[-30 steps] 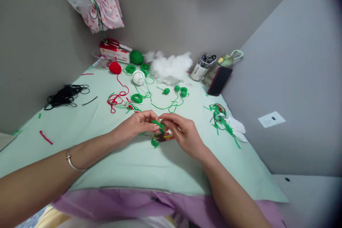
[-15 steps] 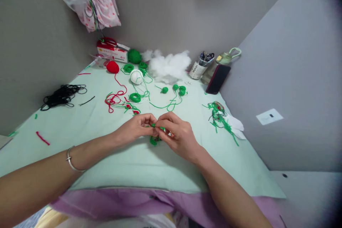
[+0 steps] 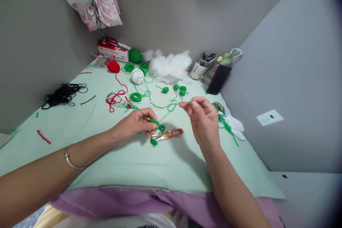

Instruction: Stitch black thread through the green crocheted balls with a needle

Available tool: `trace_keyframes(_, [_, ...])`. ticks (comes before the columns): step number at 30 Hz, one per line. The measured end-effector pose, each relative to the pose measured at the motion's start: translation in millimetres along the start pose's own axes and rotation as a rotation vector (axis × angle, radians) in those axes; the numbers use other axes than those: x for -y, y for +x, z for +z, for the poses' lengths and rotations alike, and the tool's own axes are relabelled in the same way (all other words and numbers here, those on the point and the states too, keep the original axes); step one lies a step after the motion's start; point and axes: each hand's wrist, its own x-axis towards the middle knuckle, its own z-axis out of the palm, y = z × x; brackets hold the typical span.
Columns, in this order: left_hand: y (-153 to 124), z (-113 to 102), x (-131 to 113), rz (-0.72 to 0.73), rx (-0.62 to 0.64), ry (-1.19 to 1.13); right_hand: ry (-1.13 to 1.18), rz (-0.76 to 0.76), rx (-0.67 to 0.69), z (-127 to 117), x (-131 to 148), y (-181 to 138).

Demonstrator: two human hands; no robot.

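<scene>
My left hand (image 3: 139, 123) pinches a small green crocheted piece (image 3: 161, 127) with a curled end, low over the table. A thin taut strand of yarn (image 3: 169, 113) runs from that piece up towards my right hand (image 3: 201, 117), which is raised to the right with thumb and fingers pinched together. Whether a needle is in the right fingertips, I cannot tell. Beneath the crocheted piece lie orange-handled thread snips (image 3: 172, 134), their blades towards the left hand. Another bit of green crochet (image 3: 153, 141) rests by the blades.
Behind the hands are red yarn (image 3: 113, 66), green yarn (image 3: 135, 56), a white ball (image 3: 137, 76), white stuffing (image 3: 171, 66) and small green balls (image 3: 182, 90). Black cord (image 3: 62, 95) lies left. At right stand a pen cup (image 3: 198, 70) and a phone (image 3: 219, 79), with green scraps (image 3: 226, 124) nearer.
My right hand has moved away from the left, up and to the right, drawing the strand taut. The orange snips, hidden before, now show. My left hand stays nearly in place.
</scene>
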Motion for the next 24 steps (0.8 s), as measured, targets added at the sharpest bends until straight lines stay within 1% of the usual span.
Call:
trace_keyframes(2, [0.3,-2.1,1.2,-0.001,-0.007,-0.021,-0.173,-0.021,0.103,-0.5,-0.9,-2.0])
trace_keyframes(5, [-0.2,-3.4,2.3,0.01,0.004,-0.042,-0.426,-0.12,0.255,-1.1,-2.1,-4.9])
trace_keyframes(8, [-1.3,-2.9,0.6,0.019,0.03,-0.052,-0.58,-0.209,0.343,-2.2,-4.4,-6.1])
trace_keyframes(15, [-1.7,-1.8,-2.5,0.004,0.047,-0.066,-0.804,-0.324,0.417,-4.1,-7.3,-6.0])
trace_keyframes(19, [-1.9,-2.2,-1.6,0.005,0.047,-0.06,-0.823,-0.353,0.419,-3.9,-7.0,-5.7])
trace_keyframes(24, [-1.5,-3.1,0.8,-0.002,0.066,-0.067,-0.81,-0.354,0.443,-2.9,-6.4,-6.3])
